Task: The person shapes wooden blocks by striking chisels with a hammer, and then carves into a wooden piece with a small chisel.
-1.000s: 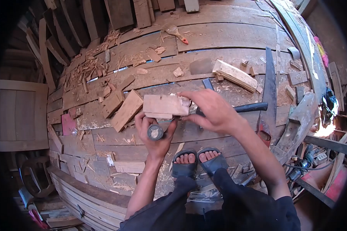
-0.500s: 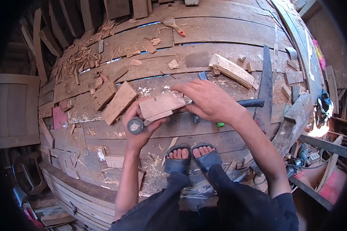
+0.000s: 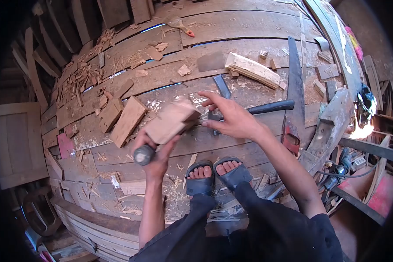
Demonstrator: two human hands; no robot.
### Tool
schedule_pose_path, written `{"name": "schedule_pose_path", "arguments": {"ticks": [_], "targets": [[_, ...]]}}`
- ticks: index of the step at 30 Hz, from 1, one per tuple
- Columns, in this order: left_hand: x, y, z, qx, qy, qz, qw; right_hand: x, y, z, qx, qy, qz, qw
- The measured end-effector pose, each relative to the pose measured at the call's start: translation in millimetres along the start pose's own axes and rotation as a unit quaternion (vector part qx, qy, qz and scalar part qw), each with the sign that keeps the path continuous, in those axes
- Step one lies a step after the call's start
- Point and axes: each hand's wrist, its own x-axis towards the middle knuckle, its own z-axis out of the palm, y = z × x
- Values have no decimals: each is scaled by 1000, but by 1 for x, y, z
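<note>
A firm grip served best: my left fingers (image 3: 168, 147) clamped the wooden block (image 3: 166, 124), dark handle (image 3: 144, 155) between them; my right fingers (image 3: 212, 98), apart, hovered alongside.

I am in a woodworking workshop. Pale brown wood chips (image 3: 88, 78) litter the worn brown plank floor (image 3: 244, 28) around me. To my right lie a long handsaw with a dark blade and red handle (image 3: 295, 85) and a black-handled tool (image 3: 271, 107); on the far side, a flat paintbrush with a red-tipped handle (image 3: 181, 26). Dark, curved wooden boards (image 3: 68, 31) lean at far left, and my left hand (image 3: 158, 160) grips a stepped, pale brown wooden block (image 3: 172, 121).
</note>
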Motion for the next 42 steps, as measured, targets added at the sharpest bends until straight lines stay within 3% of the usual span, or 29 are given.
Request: {"name": "schedule_pose_path", "arguments": {"ticks": [2, 6, 11, 14, 17, 20, 21, 22, 26, 28, 31, 35, 40, 42], "targets": [[1, -12, -10, -77, 102, -101, 987, -5, 12, 10, 16, 15, 9, 1000], [24, -13, -42, -233, 212, -226, 922, -19, 16, 10, 34, 10, 14, 999], [19, 5, -57, -313, 224, -349, 854, -30, 17, 17, 246, -61, 28, 967], [6, -6, -51, -350, 235, -415, 806, -29, 6, 34, 365, -48, 55, 928], [-9, -4, -33, -406, 215, -445, 769, -31, 5, 51, 513, 18, 77, 855], [-25, -8, -19, -406, 198, -451, 770, -35, -24, 31, 530, 68, 145, 833], [-28, -7, -15, -404, 190, -453, 771, -36, -28, 28, 525, 86, 171, 829], [-30, -4, -8, -405, 172, -434, 786, -33, -21, 34, 455, 127, 152, 868], [-36, -9, 2, -465, 61, -485, 738, -28, -32, 12, 366, 175, 14, 914], [-44, -14, 7, -387, 23, -531, 754, -23, -58, -6, 300, 189, -29, 935], [-50, 13, 12, -277, 4, -512, 813, -7, -73, -32, 4, 202, -172, 964], [-45, 19, -6, -224, -4, -375, 899, 24, -84, -62, -81, 80, -288, 951], [-7, 29, -24, -232, 110, -311, 915, 54, -88, -51, -142, -106, -233, 956], [-2, 31, -29, -254, 98, -263, 925, 52, -92, -46, -167, -114, -219, 955]]}}
